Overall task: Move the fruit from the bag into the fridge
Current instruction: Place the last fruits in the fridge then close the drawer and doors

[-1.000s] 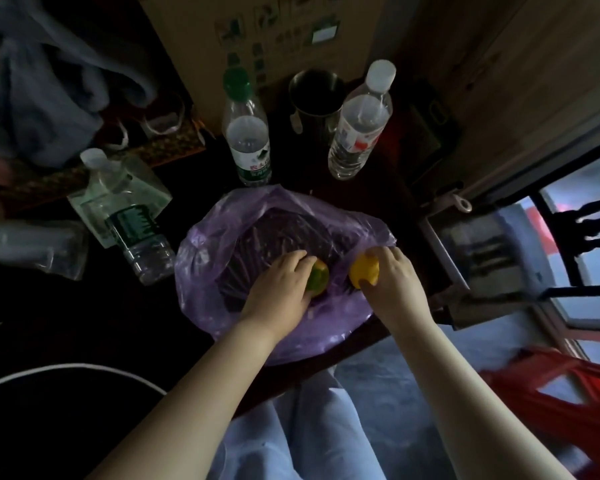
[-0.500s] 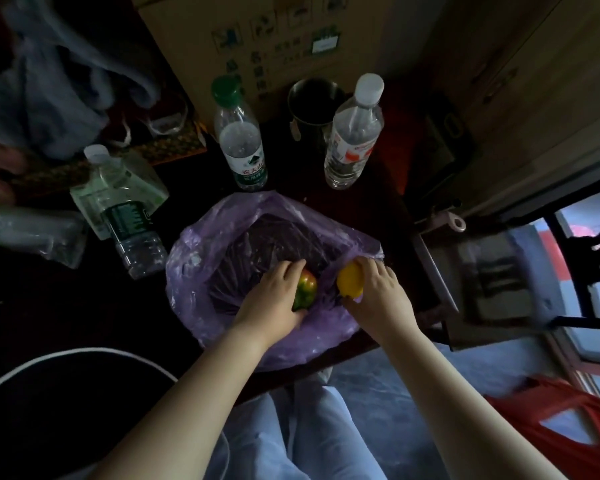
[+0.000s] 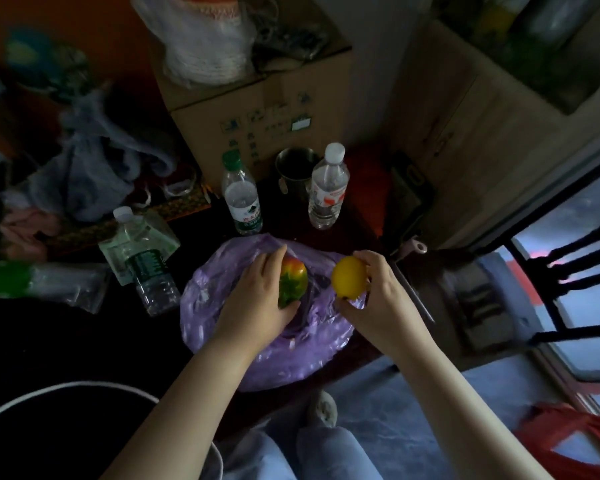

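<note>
Here, two pieces of fruit are held just above a purple plastic bag (image 3: 264, 344) that lies crumpled and open on a dark table (image 3: 66, 344). A red, orange and green fruit (image 3: 292, 280) is grasped in the left hand (image 3: 257, 303), the fingers wrapped round its left side and the thumb tucked under it. A yellow lemon-like fruit (image 3: 349, 277) is gripped by the right hand (image 3: 385, 299), pinched between fingertips above and thumb below. The two fruits are seen side by side, close but apart. Behind the bag, a green-capped water bottle (image 3: 241, 199) and a white-capped water bottle (image 3: 328, 188) are stood upright, with a dark metal cup (image 3: 297, 168) between them and a cardboard box (image 3: 257, 109) further back. A third bottle (image 3: 146, 268) is laid tilted to the left of the bag. No fridge can be made out from this view.
</note>
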`<state>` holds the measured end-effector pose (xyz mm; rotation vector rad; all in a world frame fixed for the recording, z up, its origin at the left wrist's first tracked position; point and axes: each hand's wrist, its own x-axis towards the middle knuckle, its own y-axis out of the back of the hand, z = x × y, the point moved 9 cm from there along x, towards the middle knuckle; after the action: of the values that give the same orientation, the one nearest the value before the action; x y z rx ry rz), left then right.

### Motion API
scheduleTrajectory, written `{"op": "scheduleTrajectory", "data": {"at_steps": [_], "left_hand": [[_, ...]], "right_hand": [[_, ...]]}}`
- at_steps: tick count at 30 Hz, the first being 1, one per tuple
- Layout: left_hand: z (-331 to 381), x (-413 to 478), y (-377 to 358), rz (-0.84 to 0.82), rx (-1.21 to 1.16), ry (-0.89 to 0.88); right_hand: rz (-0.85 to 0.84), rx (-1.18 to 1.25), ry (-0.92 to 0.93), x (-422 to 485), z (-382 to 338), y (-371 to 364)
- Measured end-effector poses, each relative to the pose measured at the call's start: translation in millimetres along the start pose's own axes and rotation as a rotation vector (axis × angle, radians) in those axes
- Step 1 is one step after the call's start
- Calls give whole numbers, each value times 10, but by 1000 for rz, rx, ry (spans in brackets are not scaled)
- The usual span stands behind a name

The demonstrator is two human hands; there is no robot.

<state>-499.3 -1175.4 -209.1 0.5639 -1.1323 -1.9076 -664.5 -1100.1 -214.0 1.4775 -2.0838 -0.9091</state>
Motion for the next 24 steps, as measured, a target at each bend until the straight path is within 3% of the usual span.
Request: {"op": "scheduleTrajectory", "data": {"at_steps": [9, 15, 24], "left_hand": [[220, -385, 828, 50, -136, -263], [487, -726, 1260, 22, -294, -431], [1860, -1641, 1396, -100, -499, -879]], "right_hand": [[404, 44, 30, -837, -803, 415], [659, 257, -100, -1667, -1094, 459], [1052, -42, -203, -3436, -1683, 1222]]}}
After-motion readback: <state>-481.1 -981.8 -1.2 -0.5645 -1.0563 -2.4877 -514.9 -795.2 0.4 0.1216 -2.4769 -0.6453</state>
